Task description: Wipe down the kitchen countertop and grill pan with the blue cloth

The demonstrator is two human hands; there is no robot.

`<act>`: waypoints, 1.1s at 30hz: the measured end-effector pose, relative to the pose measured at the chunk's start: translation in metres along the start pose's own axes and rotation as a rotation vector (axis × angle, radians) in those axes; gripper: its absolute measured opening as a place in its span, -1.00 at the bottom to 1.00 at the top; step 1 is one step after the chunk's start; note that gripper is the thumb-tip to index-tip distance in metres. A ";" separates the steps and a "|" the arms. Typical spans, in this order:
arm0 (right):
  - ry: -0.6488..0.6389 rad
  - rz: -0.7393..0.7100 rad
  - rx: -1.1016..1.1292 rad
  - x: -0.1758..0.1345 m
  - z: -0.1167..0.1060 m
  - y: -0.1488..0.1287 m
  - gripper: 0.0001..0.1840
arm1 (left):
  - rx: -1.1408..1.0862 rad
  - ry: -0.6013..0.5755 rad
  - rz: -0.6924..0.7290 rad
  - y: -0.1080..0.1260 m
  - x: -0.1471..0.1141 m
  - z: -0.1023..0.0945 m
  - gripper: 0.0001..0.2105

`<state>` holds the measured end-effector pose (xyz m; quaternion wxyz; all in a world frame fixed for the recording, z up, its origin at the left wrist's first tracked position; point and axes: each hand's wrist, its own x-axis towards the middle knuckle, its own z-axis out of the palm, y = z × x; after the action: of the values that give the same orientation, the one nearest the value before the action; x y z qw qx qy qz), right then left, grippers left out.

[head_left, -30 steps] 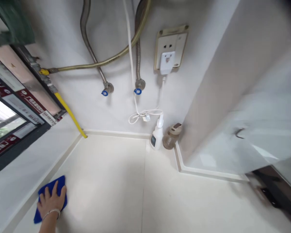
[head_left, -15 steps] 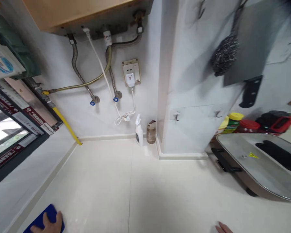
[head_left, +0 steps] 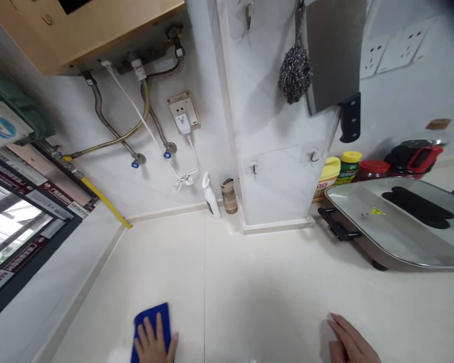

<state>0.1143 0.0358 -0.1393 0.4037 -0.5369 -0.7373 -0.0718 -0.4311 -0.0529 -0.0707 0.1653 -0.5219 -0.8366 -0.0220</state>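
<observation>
My left hand lies flat on a folded blue cloth at the bottom left of the white counter. Its fingers are spread over the cloth, pressing it against the surface. At the lower right, my right hand is just above or on the counter; I cannot tell which. Its upper fingers point forward, close together, and the lower ones bend a little. I see nothing in it, though the palm is partly cut off by the frame.
A white spray bottle and a brown-tinted bottle stand by the back wall. On the right sits a lidded electric pan, jars behind it. A cleaver and a steel scrubber hang from the pillar.
My left hand has slid rightward with the blue cloth, away from the window-side wall. More of my right hand shows now. The camera view has turned a little to the right.
</observation>
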 end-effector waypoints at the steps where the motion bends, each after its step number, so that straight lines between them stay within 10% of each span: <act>1: -0.011 0.030 0.006 0.001 -0.001 -0.003 -0.56 | -0.053 0.013 0.123 0.014 -0.008 0.000 -0.28; 12: -0.010 0.104 -0.034 0.018 -0.014 -0.027 -0.61 | -0.350 -0.379 0.906 0.166 0.020 -0.064 -0.17; 21: -0.020 0.166 -0.063 0.023 -0.018 -0.038 -0.59 | -0.497 -0.284 1.187 0.319 0.051 -0.077 -0.22; 33: 0.009 0.164 -0.069 0.030 -0.021 -0.035 -0.55 | -0.557 -0.192 1.384 0.456 0.117 -0.063 -0.25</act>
<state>0.0927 0.0322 -0.0932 0.3928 -0.6088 -0.6861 -0.0660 -0.0607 0.2425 -0.0375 -0.0704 -0.9507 -0.2919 -0.0781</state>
